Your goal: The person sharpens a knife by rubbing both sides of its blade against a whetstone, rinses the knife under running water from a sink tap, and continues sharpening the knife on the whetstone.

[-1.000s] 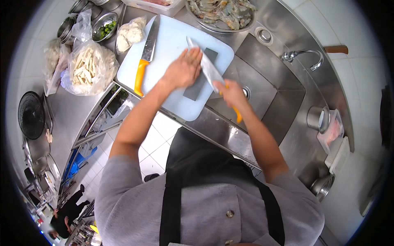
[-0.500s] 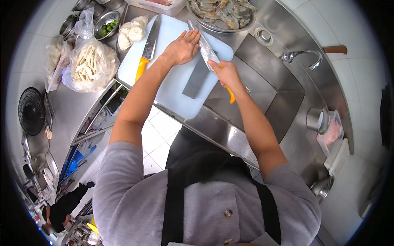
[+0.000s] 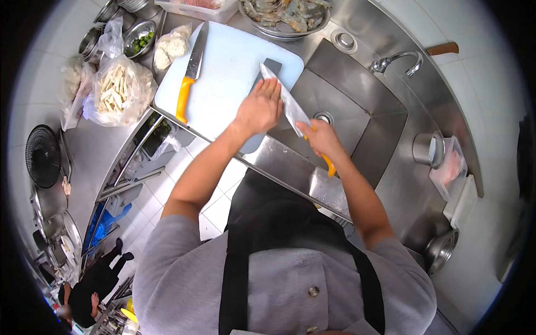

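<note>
My right hand [image 3: 324, 139] is wrapped around the yellow handle of a kitchen knife [image 3: 290, 109]. Its blade points up and to the left across a dark grey sharpening stone [image 3: 272, 67]. Flat on the blade lie the stretched fingers of my left hand [image 3: 261, 109], which also covers part of the stone. Under the stone is a white cutting board [image 3: 231, 64] that reaches over the sink's near edge. A second yellow-handled knife [image 3: 190, 78] rests on the board's left side, apart from both hands.
Right of the board is a steel sink [image 3: 335, 92] with a faucet [image 3: 396, 62]. A bowl of shrimp [image 3: 285, 17] stands behind. Bagged pale strips [image 3: 117, 89] and a bowl of green pieces [image 3: 139, 39] are at left. Another person [image 3: 92, 287] is at lower left.
Both hands and the knife have moved toward my body along the stone. The stone's far end now shows, and its near part is covered. The view has shifted slightly.
</note>
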Demonstrator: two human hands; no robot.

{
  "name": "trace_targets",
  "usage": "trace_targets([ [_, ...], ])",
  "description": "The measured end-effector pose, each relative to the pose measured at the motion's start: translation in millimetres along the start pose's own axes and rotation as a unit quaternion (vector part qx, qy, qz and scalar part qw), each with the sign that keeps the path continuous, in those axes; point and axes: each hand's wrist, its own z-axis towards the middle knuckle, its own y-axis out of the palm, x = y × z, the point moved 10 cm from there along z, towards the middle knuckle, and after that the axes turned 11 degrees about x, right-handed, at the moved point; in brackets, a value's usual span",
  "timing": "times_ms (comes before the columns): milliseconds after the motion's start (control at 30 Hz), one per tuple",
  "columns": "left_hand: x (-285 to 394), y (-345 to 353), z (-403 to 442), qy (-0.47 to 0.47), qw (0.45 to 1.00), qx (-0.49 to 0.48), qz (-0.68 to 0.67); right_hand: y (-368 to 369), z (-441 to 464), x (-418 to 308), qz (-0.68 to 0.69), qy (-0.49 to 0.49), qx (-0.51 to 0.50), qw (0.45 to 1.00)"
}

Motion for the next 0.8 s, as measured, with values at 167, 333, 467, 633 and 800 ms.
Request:
trace_targets([
  [167,40.0,-2.1,-31.8,-0.024,1.000,-0.005,-0.010,-4.6,-44.1,37.0,-0.037,0.026,-0.035,0.998],
  [333,1.0,-7.0,55.4,-0.035,0.998,0.026,-0.039,-19.9,0.6,34.5,0.105,0.040,0.020,0.994],
  [467,40.8,-10.2,121.7,-0.112,0.987,-0.011,-0.115,-62.7,-40.4,90.7,0.205,0.082,0.082,0.972],
  [633,158.5,86.2,218.6,0.160,0.976,0.012,-0.145,-84.5,-115.0,168.1,0.256,0.169,0.164,0.938],
  [800,201.9,178.2,264.2,0.183,0.971,-0.106,0.108,-102.3,-163.0,195.3,0.277,0.225,0.239,0.903],
])
